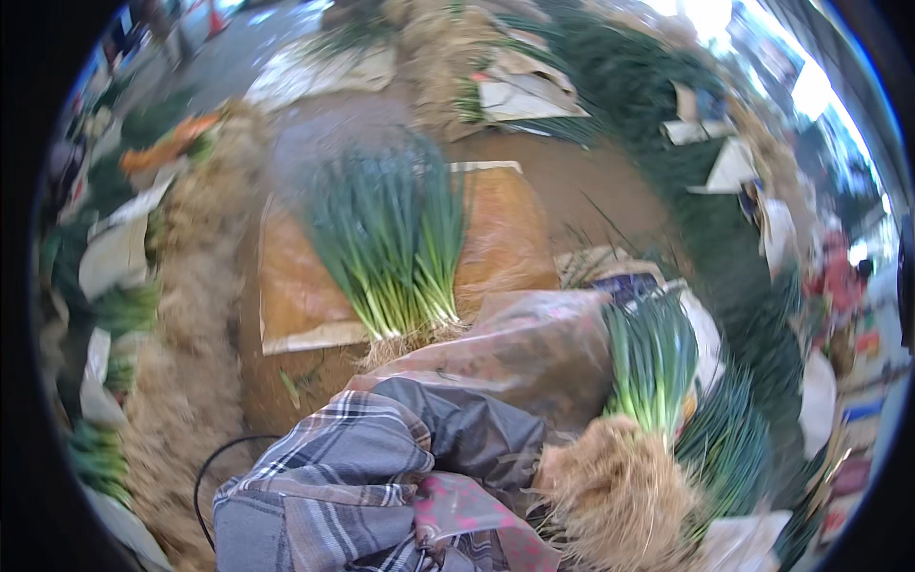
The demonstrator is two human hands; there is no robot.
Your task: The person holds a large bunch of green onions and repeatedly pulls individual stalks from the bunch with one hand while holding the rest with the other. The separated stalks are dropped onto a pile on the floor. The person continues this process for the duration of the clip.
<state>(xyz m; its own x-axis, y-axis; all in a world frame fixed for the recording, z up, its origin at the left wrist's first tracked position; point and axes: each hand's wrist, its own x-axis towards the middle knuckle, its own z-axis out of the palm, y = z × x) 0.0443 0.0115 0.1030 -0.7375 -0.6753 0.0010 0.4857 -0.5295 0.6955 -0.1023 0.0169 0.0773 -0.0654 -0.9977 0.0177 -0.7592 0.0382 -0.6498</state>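
Neither of my hands shows. My left arm, in a plaid sleeve (343, 443) with a dark grey oversleeve (479, 425), reaches across to the right and ends behind a mass of tan roots (622, 493). These roots belong to an upright bunch of green onions (654, 357) at my right side, and they hide whatever grips there. Before me a second, fanned bunch of green onions (400, 243) lies on an orange-brown sheet (500, 222), roots towards me. A translucent plastic apron (500, 343) covers my lap and overlaps the sheet.
Long rows of onions with roots outward (193, 286) line the left. More green tops (629, 86) run along the right, with pale paper pieces (725, 168) on them. A black cable (204, 472) curves at lower left. A person in red (836, 272) is at far right.
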